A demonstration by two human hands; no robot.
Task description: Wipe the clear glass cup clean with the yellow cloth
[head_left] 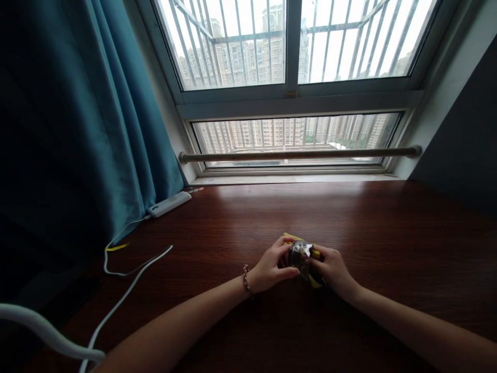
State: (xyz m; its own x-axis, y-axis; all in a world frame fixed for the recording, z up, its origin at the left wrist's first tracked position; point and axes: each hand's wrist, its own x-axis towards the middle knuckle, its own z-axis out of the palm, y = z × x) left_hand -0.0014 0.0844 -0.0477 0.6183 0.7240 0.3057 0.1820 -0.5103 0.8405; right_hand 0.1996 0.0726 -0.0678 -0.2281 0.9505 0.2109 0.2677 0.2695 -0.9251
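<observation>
Both my hands meet over the dark wooden table (349, 228), a little in front of me. My left hand (272, 269), with a beaded bracelet on the wrist, pinches the left side of a small shiny crinkled packet (300, 254) with yellow edges. My right hand (333, 269) grips the same packet from the right, fingers curled around it. The packet is held just above the table top. What is inside it I cannot make out.
A white power strip (169, 203) lies at the table's back left, its white cables (128, 295) trailing toward me. A teal curtain (77, 129) hangs on the left. A window with a metal rail (298, 154) runs along the back.
</observation>
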